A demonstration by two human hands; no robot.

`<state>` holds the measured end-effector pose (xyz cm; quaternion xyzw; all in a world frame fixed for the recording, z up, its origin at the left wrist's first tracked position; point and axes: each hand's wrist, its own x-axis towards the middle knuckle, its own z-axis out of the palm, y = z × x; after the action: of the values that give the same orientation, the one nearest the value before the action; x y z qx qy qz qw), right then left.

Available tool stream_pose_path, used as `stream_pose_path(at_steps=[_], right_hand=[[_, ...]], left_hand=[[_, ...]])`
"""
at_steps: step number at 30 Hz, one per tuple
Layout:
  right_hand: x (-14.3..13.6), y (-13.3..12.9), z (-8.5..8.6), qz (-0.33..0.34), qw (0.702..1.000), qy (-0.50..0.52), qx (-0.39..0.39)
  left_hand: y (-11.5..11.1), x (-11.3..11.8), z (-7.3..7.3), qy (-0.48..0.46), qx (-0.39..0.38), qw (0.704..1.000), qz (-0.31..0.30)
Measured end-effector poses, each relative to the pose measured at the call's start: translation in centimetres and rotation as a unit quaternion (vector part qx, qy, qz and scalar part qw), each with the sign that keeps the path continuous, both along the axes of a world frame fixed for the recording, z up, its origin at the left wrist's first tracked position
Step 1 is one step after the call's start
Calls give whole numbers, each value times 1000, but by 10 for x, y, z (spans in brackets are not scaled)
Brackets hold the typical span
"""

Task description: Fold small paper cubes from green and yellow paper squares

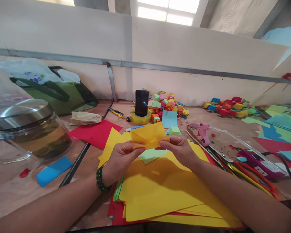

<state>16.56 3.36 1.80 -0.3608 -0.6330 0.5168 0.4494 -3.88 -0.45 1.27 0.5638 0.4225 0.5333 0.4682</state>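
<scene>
A small folded piece of yellow paper (147, 133) is held up between both hands, its lower edge bent into a narrow flap. My left hand (121, 158), with a dark green bead bracelet at the wrist, pinches its left end between thumb and fingers. The right end is pinched by my right hand (180, 149). Beneath the hands lies a stack of large yellow sheets (165, 191), with red and green sheets showing at its edges. A pale green piece of paper (151, 156) rests on top of the stack, partly hidden by the hands.
A phone (142, 103) stands in a yellow tape roll (137, 119) near piled paper cubes (169, 105). At left are a glass teapot (41, 136), a green bag (75, 100) and a blue strip (53, 171). A pink glue gun (203, 133) and purple power strip (259, 163) lie right.
</scene>
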Motion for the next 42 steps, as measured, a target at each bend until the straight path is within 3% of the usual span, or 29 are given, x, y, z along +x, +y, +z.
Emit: stream_pose_path(at_steps=[5, 10, 16, 29, 42], right_hand=[[-7, 1, -7, -45, 997, 51, -24], [-9, 0, -8, -39, 996, 79, -29], [-7, 3, -6, -18, 996, 72, -52], [-3, 7, -9, 7, 992, 53, -114], [-3, 4, -3, 18, 994, 40, -100]], left_hand=[[2, 5, -3, -123, -27, 992, 10], [1, 7, 1, -155, -88, 984, -3], [1, 8, 4, -150, -136, 979, -33], [3, 5, 3, -125, -146, 981, -26], [5, 2, 3, -112, -168, 979, -27]])
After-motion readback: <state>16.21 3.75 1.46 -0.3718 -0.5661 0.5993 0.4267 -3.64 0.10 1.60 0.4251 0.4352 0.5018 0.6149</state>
